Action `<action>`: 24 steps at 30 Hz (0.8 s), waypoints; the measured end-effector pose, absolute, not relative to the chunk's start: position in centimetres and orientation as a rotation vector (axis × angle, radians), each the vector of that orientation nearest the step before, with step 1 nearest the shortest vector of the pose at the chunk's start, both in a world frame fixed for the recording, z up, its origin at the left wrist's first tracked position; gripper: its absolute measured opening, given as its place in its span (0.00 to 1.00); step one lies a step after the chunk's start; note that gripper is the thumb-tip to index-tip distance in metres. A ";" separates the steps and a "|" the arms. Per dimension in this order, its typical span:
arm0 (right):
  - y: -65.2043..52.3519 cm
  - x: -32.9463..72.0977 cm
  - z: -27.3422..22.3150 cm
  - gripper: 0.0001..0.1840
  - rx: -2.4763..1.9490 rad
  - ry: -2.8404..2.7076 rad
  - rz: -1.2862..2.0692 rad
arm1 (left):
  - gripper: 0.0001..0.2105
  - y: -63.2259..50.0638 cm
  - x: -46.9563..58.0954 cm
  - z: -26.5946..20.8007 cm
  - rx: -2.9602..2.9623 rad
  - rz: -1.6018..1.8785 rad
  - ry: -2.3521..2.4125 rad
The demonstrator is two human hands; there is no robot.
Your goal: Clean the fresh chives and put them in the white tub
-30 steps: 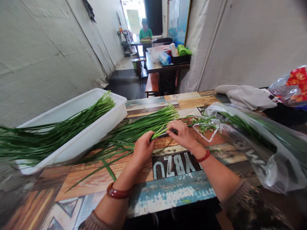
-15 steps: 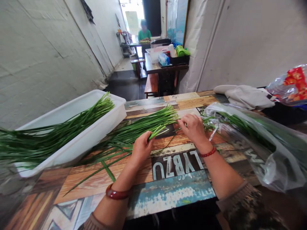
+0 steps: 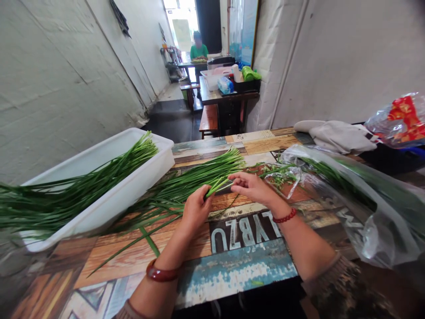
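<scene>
Several garlic chives (image 3: 217,184) are gripped in my left hand (image 3: 196,207), their pale stem ends pointing up and to the right past my thumb and their leaves trailing left. My right hand (image 3: 250,188) is at those stem ends, with thumb and fingers apart around the tips; whether they touch the stems I cannot make out. Just beyond, a larger pile of chives (image 3: 199,175) lies on the table, cut ends to the right. Scraps of trimmed chive (image 3: 282,172) are scattered right of my right hand.
A white plastic bin (image 3: 133,195) of chives stands at the left. On the right lies a clear plastic bag (image 3: 381,241) with more chives, and behind it a pale cloth (image 3: 345,136). A person in green (image 3: 199,52) sits at a far table.
My right hand has moved left from the scraps to the stem ends in my left hand, and its fingers have spread. My left hand has hardly moved.
</scene>
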State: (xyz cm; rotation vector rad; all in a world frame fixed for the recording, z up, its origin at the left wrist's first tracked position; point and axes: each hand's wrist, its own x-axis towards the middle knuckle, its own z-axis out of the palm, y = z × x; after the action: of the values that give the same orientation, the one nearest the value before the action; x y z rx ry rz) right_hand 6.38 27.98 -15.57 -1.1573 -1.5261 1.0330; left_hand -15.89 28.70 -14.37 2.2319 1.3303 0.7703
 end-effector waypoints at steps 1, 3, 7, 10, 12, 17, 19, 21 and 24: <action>27.9 5.9 -15.7 0.18 -1.134 -1.512 1.084 | 0.08 28.7 -15.9 -14.4 2.231 0.764 1.322; 27.8 5.2 -15.9 0.14 -1.103 -1.469 1.124 | 0.07 28.6 -15.9 -14.4 2.233 0.745 1.296; 27.5 4.8 -15.4 0.17 -1.028 -1.432 1.152 | 0.08 28.6 -16.0 -14.5 2.255 0.688 1.244; 27.2 4.9 -14.8 0.13 -1.070 -1.492 1.052 | 0.11 28.4 -16.0 -14.4 2.287 0.624 1.227; 27.1 4.8 -14.7 0.11 -1.137 -1.497 0.950 | 0.14 28.2 -16.0 -14.2 2.333 0.588 1.211; 26.8 4.7 -14.7 0.11 -1.196 -1.538 0.904 | 0.13 27.4 -15.5 -13.5 2.584 0.395 1.204; 26.7 4.8 -14.7 0.12 -1.168 -1.597 1.004 | 0.10 27.2 -15.3 -13.1 2.672 0.262 1.225; 26.7 4.9 -14.9 0.15 -1.175 -1.580 1.090 | 0.09 27.2 -15.4 -12.9 2.735 0.184 1.263; 27.1 5.8 -15.4 0.20 -1.273 -1.376 1.021 | 0.10 27.7 -16.0 -12.6 2.686 0.225 1.465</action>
State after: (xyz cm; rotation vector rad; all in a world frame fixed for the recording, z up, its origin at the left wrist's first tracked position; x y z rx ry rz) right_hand 5.78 27.07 -15.37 -1.2732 -1.3761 1.0210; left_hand -16.03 27.72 -12.58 2.6857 1.4645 0.2248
